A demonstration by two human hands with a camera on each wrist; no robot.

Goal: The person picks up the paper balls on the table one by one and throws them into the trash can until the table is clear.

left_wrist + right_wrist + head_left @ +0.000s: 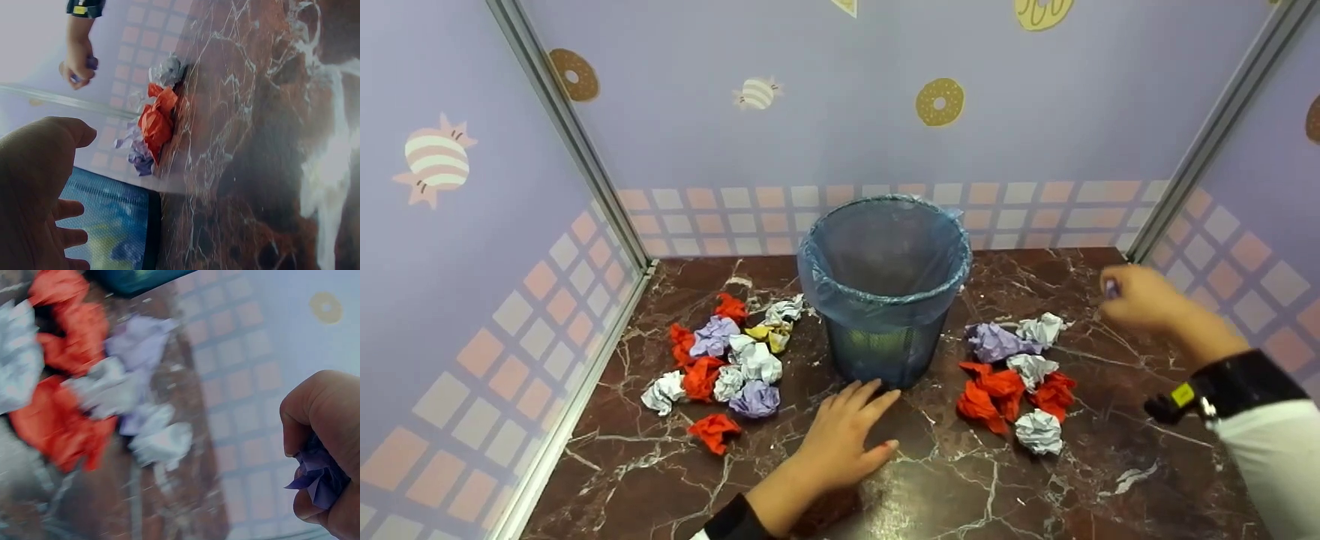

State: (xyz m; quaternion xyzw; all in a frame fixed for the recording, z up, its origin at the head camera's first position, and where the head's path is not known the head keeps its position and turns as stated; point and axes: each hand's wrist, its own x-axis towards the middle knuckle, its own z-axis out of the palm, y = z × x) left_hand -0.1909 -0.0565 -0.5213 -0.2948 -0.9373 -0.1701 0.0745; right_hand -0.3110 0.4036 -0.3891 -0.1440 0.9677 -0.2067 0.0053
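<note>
A blue mesh bin [883, 289] lined with a blue bag stands at the middle of the marble table [930, 487]. My left hand [844, 439] lies flat on the table just in front of the bin, fingers straight. My right hand [1140, 300] hovers above the table to the right of the bin and grips a crumpled purple paper ball [318, 475], whose tip shows in the head view as a purple paper ball [1111, 287]. Crumpled red, white and purple paper balls [1020, 375] lie in a pile below and left of that hand.
A second pile of crumpled paper balls [720, 360], red, white, purple and yellow, lies left of the bin. Purple patterned walls [885, 112] close the table in at the back and both sides. Metal corner posts [570, 135] stand at the back corners.
</note>
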